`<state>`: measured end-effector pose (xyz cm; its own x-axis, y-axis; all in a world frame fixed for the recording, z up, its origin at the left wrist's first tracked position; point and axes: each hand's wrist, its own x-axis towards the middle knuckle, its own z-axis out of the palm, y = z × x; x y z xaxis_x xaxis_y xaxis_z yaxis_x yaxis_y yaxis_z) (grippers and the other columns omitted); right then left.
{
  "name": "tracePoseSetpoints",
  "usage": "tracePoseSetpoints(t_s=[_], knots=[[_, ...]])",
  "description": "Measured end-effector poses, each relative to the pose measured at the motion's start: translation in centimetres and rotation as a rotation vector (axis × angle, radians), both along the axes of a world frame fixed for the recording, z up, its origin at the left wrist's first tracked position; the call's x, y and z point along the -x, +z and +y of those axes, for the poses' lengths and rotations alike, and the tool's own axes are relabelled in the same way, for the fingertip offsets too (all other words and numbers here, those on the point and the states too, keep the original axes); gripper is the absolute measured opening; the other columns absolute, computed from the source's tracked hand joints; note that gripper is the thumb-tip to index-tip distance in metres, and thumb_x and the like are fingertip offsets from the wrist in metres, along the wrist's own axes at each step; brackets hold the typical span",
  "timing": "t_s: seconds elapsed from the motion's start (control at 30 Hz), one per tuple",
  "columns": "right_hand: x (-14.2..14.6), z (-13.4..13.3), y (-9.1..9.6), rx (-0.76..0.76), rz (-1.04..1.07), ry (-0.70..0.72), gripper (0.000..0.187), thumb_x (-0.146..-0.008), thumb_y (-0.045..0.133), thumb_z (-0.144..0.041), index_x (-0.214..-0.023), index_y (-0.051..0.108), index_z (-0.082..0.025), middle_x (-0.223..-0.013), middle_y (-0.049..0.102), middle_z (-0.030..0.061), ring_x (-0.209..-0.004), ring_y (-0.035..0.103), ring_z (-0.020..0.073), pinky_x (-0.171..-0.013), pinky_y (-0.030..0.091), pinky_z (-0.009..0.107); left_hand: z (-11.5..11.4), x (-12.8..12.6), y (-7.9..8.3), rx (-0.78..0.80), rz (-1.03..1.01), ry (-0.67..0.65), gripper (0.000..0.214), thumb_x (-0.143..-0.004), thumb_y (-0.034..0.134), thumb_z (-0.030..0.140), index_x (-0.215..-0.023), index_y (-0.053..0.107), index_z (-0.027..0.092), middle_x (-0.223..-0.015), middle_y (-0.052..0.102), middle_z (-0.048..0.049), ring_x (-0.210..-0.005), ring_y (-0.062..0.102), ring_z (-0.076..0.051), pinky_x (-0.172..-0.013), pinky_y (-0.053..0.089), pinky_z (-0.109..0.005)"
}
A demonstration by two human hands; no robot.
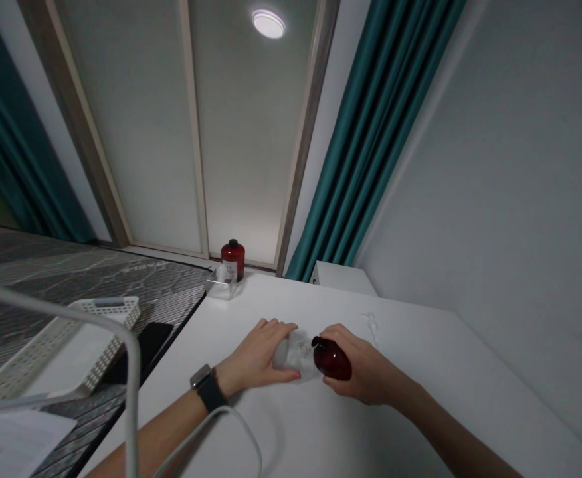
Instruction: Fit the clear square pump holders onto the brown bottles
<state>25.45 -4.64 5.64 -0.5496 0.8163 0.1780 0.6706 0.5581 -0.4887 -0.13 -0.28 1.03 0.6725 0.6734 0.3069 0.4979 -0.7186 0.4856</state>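
A white table (420, 372) runs away from the person, with a dark marbled surface to its left carrying a white perforated basket (104, 338). Mid-table, the right hand (365, 365) closes around a dark red bottle (331, 359), which lies tilted with its black top pointing left. The left hand (256, 355) cups a clear object (295, 355), too translucent to identify, just beside that bottle. At the far edge, an upright red bottle (233, 259) stands behind a clear box (220, 284). A black-strapped smartwatch (201, 376) circles the left wrist
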Motion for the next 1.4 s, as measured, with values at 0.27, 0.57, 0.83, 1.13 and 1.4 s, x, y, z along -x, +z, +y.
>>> tracePoseSetpoints(t_s=[0.27,0.57,0.83,1.13,1.4], knots=[[0.1,-0.1,0.5,0.014,-0.076,0.02,0.053,-0.07,0.072,-0.017,-0.118,0.054,-0.027,-0.117,0.06,0.0064,-0.103,0.064,0.0253,-0.09,0.054,0.039,-0.1,0.0,0.0,-0.015,0.016,0.003,0.074,-0.077,0.076,0.049,-0.136,0.046,0.018,-0.121,0.063,-0.0127,-0.107,0.057,-0.033,-0.096,0.039,-0.045],[0.3,-0.1,1.5,0.083,-0.218,0.001,0.06,-0.071,0.072,-0.022,-0.127,0.05,-0.025,-0.124,0.057,0.0078,-0.106,0.063,0.0256,-0.092,0.052,0.041,-0.2,-0.2,-0.3,-0.015,0.003,0.02,0.071,-0.071,0.081,0.044,-0.127,0.05,0.015,-0.112,0.064,-0.0115,-0.102,0.059,-0.031,-0.092,0.044,-0.044],[0.5,0.0,2.4,0.103,-0.264,0.003,0.068,-0.073,0.071,-0.024,-0.136,0.046,-0.03,-0.127,0.056,0.007,-0.105,0.063,0.0257,-0.091,0.052,0.041,-0.4,-0.2,-0.6,0.076,-0.052,0.026,0.069,-0.07,0.084,0.039,-0.125,0.05,0.016,-0.114,0.063,-0.0115,-0.104,0.061,-0.03,-0.092,0.049,-0.041],[0.8,0.2,3.3,0.095,-0.302,0.032,0.068,-0.075,0.07,-0.026,-0.138,0.047,-0.034,-0.124,0.055,0.0066,-0.1,0.064,0.0248,-0.085,0.052,0.038,-0.5,-0.3,-0.5,0.138,-0.081,0.031,0.069,-0.067,0.085,0.037,-0.123,0.05,0.018,-0.115,0.063,-0.0105,-0.103,0.063,-0.029,-0.089,0.05,-0.04],[0.9,0.3,3.7,0.094,-0.315,0.045,0.066,-0.076,0.069,-0.027,-0.137,0.047,-0.035,-0.124,0.055,0.0061,-0.1,0.064,0.0242,-0.085,0.052,0.037,-0.5,-0.4,-0.6,0.196,-0.112,0.041,0.067,-0.063,0.087,0.035,-0.118,0.052,0.018,-0.113,0.064,-0.0102,-0.1,0.063,-0.029,-0.087,0.05,-0.039]])
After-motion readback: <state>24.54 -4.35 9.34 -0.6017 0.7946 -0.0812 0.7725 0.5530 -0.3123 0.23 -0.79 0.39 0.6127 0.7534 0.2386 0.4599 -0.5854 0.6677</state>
